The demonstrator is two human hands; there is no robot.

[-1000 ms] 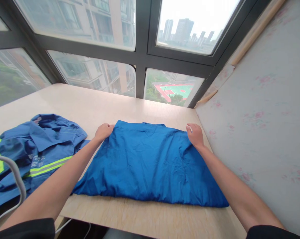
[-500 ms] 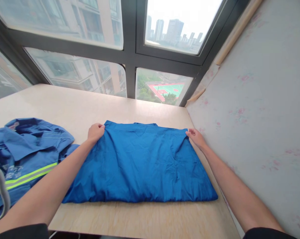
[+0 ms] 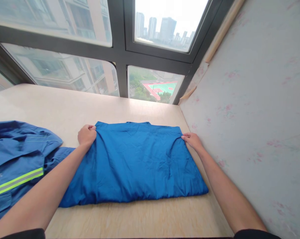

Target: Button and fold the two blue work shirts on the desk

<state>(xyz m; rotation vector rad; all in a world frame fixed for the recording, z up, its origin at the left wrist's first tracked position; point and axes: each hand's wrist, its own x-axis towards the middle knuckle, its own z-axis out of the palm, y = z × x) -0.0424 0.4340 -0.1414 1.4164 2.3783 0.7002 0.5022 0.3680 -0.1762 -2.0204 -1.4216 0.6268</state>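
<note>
The left hand (image 3: 87, 135) and the right hand (image 3: 191, 139) each pinch an upper corner of the folded blue cloth (image 3: 140, 162), which lies flat on the pale table (image 3: 130, 220), between the jacket (image 3: 18, 156) with a yellow-and-gray stripe at left and the flowered wall (image 3: 252, 132) at right, below the window (image 3: 156, 83).

I'm remotely viewing a garment (image 3: 137, 162) of creased matt cloth, a smooth wood-grained table (image 3: 130, 217), a matt papered wall (image 3: 259, 99).
</note>
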